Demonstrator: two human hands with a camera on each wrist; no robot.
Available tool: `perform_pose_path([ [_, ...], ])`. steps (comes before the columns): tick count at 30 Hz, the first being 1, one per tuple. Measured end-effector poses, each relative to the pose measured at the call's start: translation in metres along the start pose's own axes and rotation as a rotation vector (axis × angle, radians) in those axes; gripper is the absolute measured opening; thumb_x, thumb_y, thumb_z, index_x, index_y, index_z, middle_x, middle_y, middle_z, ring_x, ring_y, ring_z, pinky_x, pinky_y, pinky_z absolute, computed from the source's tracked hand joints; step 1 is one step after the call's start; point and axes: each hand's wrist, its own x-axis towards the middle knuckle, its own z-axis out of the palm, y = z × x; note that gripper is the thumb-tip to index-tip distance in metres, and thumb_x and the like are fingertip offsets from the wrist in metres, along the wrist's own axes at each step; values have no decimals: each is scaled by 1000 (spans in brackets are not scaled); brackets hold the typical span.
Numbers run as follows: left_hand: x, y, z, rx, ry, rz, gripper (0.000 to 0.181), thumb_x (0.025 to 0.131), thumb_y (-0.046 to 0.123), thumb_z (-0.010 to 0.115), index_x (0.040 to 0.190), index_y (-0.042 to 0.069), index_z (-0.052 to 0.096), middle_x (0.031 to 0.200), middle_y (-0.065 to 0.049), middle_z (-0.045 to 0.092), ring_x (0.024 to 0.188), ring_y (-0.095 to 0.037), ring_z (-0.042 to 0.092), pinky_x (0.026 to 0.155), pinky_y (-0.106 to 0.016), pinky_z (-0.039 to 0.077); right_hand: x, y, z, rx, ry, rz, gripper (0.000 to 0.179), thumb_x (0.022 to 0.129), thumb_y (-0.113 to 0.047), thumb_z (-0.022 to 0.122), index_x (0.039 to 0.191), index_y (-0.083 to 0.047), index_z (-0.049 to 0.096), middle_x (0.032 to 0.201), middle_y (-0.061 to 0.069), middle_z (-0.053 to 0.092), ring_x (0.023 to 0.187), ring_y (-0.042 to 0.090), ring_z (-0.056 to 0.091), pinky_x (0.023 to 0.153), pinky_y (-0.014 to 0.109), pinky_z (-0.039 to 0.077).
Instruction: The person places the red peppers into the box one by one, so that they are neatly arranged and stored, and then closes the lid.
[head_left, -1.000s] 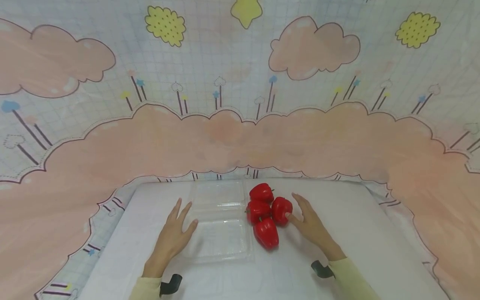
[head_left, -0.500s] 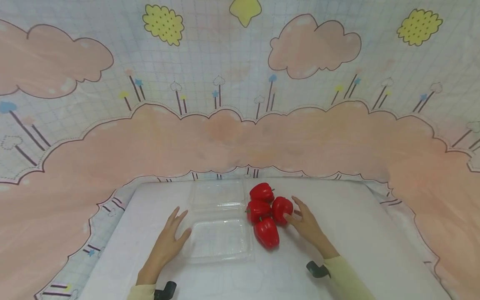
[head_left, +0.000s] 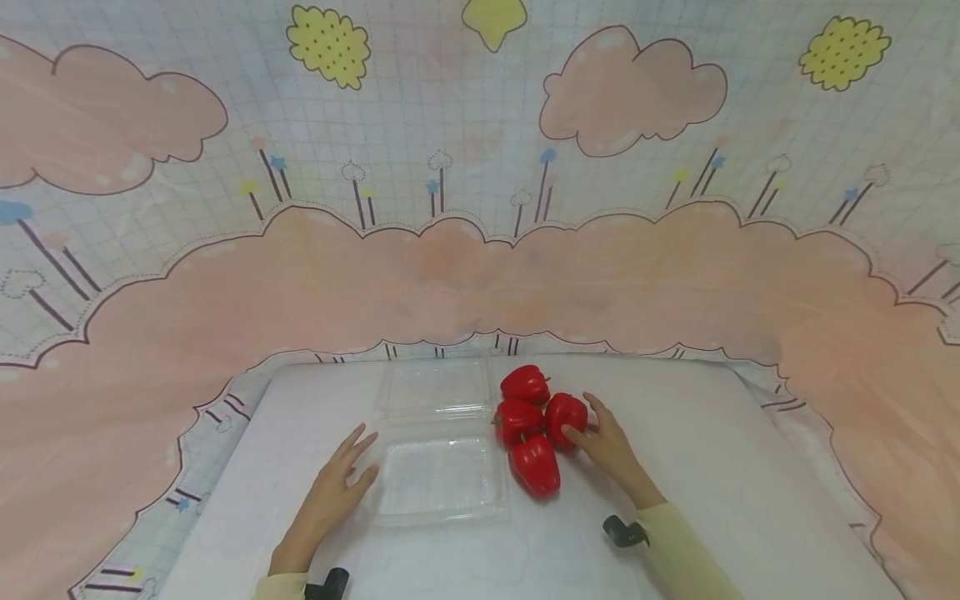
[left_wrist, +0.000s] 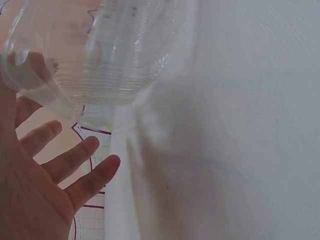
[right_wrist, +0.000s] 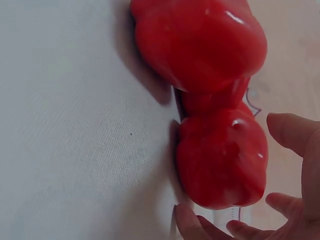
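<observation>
Red bell peppers, several of them, lie clustered on the white table in the head view. My right hand [head_left: 611, 446] is spread around the rightmost pepper [head_left: 566, 421], thumb on its near side and fingers along its right. In the right wrist view a gap shows between the thumb [right_wrist: 287, 131] and this pepper [right_wrist: 222, 165]; the fingertips are close by its end. A clear plastic clamshell box [head_left: 442, 483] lies unfolded left of the peppers. Beside its left edge my left hand [head_left: 326, 496] hovers with fingers spread, holding nothing; the box wall [left_wrist: 105, 75] rises past those fingers.
The other bell peppers are at the back [head_left: 523, 383], in the middle [head_left: 517, 422] and in front [head_left: 535, 467], crowded against one another. Behind the white table [head_left: 720, 467] hangs a cloth with printed clouds. Dark camera mounts [head_left: 625, 532] sit at both wrists.
My left hand has drawn back left and toward me, away from the box. The right hand has shifted slightly left, nearer round the rightmost pepper. Peppers and box stay put.
</observation>
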Motion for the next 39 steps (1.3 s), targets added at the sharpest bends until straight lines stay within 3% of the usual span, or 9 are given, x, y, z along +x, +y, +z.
perform_pose_path([
  [11,-2,-2,3,-39,11,52,49,94,12,61,142,7,51,158,-16,34,138,-43,42,100,-52,52,7,-1,5,11,25,40,80,89,-33,70,153,-13,27,153,24,35,131,46,47,97,54,55],
  [15,-3,-3,4,-64,20,69,48,94,9,62,140,4,52,158,-15,36,135,-42,47,99,-50,53,9,0,8,36,25,35,77,90,-30,69,152,-13,29,152,23,36,132,45,47,97,53,55],
  [23,0,-6,7,-105,34,21,49,94,10,61,142,5,51,153,-16,43,118,-38,63,92,-44,58,9,-3,12,57,19,35,84,85,-36,75,151,-11,30,150,21,41,135,44,43,98,53,55],
  [32,1,-9,10,-129,41,36,47,94,6,61,140,1,52,155,-17,40,118,-38,63,92,-39,58,6,-5,12,70,36,8,81,85,-27,74,150,-8,30,148,20,41,134,43,44,100,54,54],
  [39,0,-6,9,-138,38,22,48,94,6,60,141,2,51,155,-18,39,117,-39,63,92,-38,58,7,-9,6,67,44,39,84,84,-27,75,151,-13,27,150,17,37,136,43,39,100,54,53],
])
